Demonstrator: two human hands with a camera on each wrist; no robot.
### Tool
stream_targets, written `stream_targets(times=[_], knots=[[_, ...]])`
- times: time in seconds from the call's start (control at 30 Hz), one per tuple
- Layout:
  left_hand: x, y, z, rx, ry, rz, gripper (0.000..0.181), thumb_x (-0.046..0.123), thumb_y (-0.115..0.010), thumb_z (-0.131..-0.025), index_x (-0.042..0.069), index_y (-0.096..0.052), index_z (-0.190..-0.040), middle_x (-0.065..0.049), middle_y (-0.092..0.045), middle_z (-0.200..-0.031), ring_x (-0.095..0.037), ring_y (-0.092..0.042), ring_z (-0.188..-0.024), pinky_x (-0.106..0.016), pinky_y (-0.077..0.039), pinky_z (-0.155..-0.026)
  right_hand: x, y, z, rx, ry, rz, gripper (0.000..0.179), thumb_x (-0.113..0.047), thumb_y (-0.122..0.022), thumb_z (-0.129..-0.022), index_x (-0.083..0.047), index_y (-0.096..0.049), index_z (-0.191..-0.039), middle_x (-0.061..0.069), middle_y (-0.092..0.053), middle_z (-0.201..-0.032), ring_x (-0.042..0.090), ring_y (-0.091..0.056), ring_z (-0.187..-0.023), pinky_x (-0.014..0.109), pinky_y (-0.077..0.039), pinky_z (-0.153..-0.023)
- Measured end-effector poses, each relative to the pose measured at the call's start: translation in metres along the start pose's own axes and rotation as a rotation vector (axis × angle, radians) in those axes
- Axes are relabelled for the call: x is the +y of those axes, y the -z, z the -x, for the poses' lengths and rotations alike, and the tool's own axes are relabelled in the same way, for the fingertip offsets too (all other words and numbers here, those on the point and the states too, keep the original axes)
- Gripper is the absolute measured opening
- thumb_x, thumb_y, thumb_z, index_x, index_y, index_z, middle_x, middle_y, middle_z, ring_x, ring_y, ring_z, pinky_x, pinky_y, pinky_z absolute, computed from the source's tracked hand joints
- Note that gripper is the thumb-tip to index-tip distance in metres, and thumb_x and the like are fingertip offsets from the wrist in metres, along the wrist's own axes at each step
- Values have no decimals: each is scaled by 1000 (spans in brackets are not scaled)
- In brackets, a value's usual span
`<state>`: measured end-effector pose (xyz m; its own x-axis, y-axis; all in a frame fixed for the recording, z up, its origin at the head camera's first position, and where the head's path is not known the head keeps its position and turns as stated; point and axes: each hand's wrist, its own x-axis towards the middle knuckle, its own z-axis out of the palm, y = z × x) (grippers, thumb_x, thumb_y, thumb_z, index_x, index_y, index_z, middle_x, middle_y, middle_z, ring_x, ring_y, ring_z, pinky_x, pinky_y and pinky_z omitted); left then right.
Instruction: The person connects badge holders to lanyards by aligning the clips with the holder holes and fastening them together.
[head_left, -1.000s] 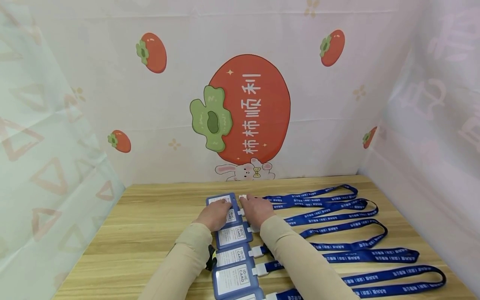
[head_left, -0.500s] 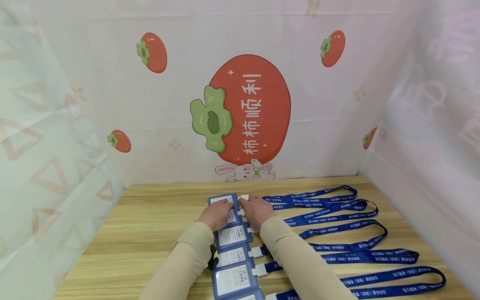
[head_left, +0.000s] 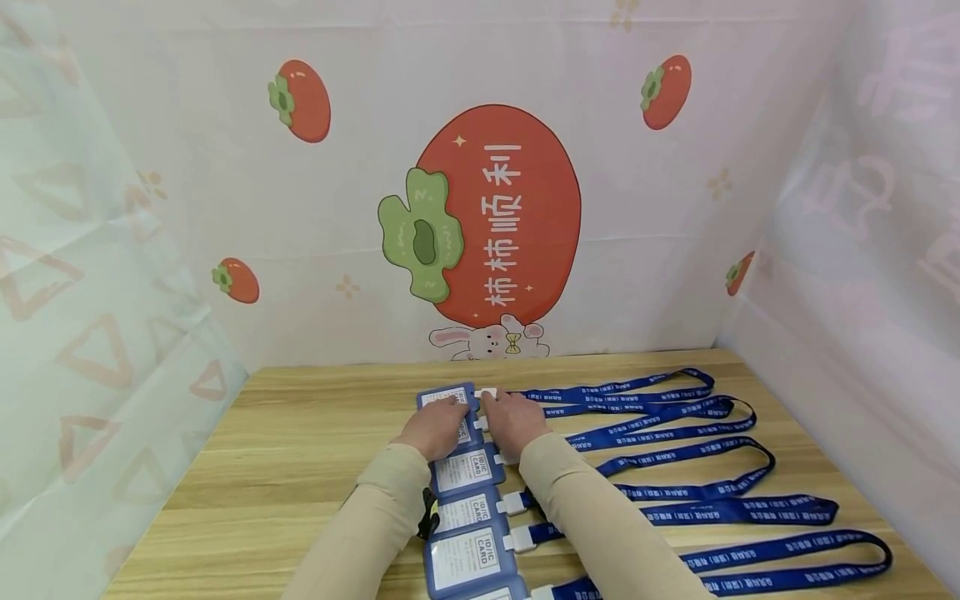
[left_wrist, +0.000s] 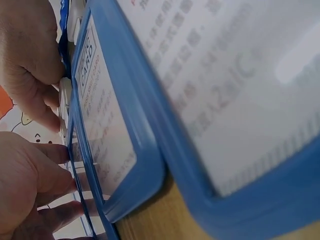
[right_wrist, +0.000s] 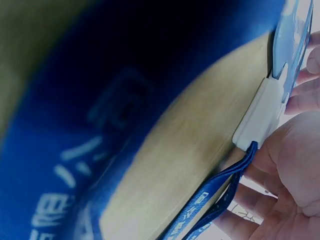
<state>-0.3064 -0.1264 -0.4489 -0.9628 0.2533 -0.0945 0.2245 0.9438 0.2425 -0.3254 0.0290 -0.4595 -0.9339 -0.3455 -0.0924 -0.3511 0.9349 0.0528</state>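
Note:
In the head view a column of blue-framed ID card holders [head_left: 465,557] lies on the table, each with a white clip and a blue lanyard. My left hand [head_left: 432,427] rests on the farthest card holder [head_left: 444,395], its fingers lying fairly straight across the face. In the left wrist view these fingertips [left_wrist: 59,179] touch the holder's clear surface. Just right of it, my right hand [head_left: 514,423] pinches the white clip [right_wrist: 261,115] at the holder's end between thumb and finger. From that clip a blue lanyard [right_wrist: 200,200] trails off. Part of the clip is hidden by my fingers.
Several blue lanyards [head_left: 690,492] stretch in loops over the right side of the wooden table [head_left: 300,467]. A dark strap [head_left: 428,514] shows at my left cuff. Printed cloth walls [head_left: 337,192] enclose the table at the back and sides.
The farthest card holder has shifted slightly to the right under my left hand, nearer my right hand. Both hands otherwise keep nearly the same place.

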Motion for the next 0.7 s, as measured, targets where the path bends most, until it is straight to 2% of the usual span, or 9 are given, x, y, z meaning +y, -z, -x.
stream_targets(times=[0.13, 0.27, 0.4, 0.7], knots=[[-1, 0, -1, 0, 2, 0, 42, 11, -54, -105, 11, -60, -147, -16, -56, -153, -36, -53, -142, -54, -45, -117, 1, 1, -2, -20, -17, -6, 51, -24, -56, -109, -16, -45, -159, 6, -55, -156, 27, -57, -139, 44, -53, -111], [-2, -1, -2, -4, -12, -11, 43, 9, -56, -104, 11, -61, -147, -16, -56, -153, -36, -53, -142, -53, -45, -117, 0, 2, -4, -41, -46, -66, 48, -24, -54, -110, -17, -48, -157, 6, -57, -154, 26, -58, -138, 46, -53, -111], [-3, -2, -3, -2, -17, -20, 44, 9, -57, -103, 12, -61, -147, -16, -57, -152, -36, -54, -141, -53, -46, -117, 0, 2, -5, -54, -40, -104, 47, -24, -51, -111, -16, -47, -157, 8, -56, -154, 27, -55, -142, 46, -49, -115], [-2, 0, -5, -9, -5, -36, 44, 11, -59, -104, 14, -60, -148, -14, -57, -153, -34, -53, -142, -52, -45, -117, 2, 3, -5, -41, -53, -202, 45, -31, -45, -113, -17, -50, -156, 6, -59, -151, 27, -56, -140, 48, -49, -115]])
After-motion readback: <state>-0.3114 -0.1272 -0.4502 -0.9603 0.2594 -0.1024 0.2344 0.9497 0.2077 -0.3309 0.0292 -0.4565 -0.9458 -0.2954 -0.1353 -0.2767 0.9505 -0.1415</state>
